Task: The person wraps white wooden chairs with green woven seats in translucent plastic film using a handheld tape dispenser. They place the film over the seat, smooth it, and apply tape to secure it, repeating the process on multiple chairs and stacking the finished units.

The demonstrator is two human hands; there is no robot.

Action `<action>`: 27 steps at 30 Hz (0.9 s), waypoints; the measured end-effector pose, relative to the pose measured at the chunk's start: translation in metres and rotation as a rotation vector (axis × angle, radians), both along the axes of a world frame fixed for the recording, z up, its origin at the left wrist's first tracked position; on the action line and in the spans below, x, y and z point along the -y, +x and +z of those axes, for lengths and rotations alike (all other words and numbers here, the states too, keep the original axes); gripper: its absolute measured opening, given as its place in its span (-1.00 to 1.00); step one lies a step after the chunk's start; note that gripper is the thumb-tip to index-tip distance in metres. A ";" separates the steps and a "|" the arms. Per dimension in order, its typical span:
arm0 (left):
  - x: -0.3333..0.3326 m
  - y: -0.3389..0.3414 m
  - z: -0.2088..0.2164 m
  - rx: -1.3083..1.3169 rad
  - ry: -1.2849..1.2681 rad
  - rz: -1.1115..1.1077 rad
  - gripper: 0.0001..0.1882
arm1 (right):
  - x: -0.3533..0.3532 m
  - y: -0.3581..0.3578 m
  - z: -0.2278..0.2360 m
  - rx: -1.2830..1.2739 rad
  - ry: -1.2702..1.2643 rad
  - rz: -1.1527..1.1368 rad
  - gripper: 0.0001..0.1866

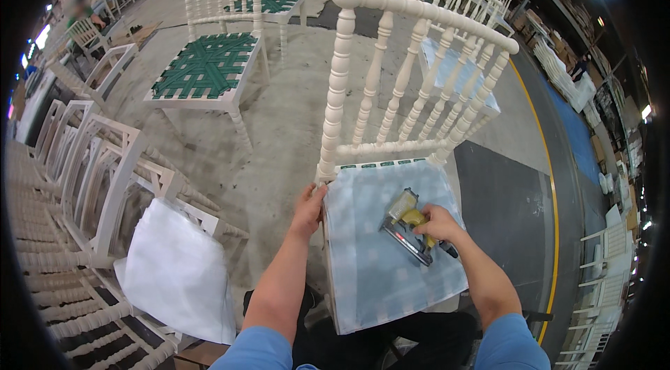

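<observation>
A cream wooden chair point(334, 91) with turned spindles stands in front of me. A thin pale cloth point(359, 265) is spread over its seat, and green webbing peeks out along the back edge. My left hand point(307, 211) is closed at the seat's rear left corner, thumb and fingers at the cloth's edge. On the right half of the seat, a yellowish staple gun point(403, 206) lies tilted on the cloth with its dark magazine toward me. My right hand point(440, 223) grips its handle, fingers curled round it.
Behind on the left stands another chair point(202, 70) with a green webbed seat. Upturned chair frames point(105, 181) are stacked at my left, with a pile of white cloth point(178, 272) on them. A dark mat point(506, 209) and a yellow floor line point(553, 230) lie to the right.
</observation>
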State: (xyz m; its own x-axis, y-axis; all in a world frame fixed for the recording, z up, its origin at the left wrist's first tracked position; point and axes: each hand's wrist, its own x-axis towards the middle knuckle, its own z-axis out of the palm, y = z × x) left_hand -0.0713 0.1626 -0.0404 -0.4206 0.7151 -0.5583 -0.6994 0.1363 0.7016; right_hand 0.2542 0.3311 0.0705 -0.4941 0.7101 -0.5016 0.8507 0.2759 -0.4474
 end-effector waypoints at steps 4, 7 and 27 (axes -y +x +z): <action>0.007 0.002 -0.008 0.123 0.187 0.109 -0.10 | 0.013 -0.045 0.019 -0.282 -0.224 0.098 -0.26; 0.007 0.006 -0.011 0.144 0.224 0.116 -0.10 | 0.022 -0.106 0.047 -0.326 -0.306 0.215 -0.36; 0.005 0.000 -0.009 0.245 0.185 0.114 -0.13 | 0.023 -0.211 0.043 -0.165 -0.284 0.364 -0.61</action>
State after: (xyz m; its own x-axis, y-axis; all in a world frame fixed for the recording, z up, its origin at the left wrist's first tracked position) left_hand -0.0712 0.1573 -0.0492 -0.3732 0.7696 -0.5181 -0.8539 -0.0666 0.5162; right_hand 0.0430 0.3084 0.1137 -0.7739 0.3232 -0.5447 0.6333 0.3901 -0.6684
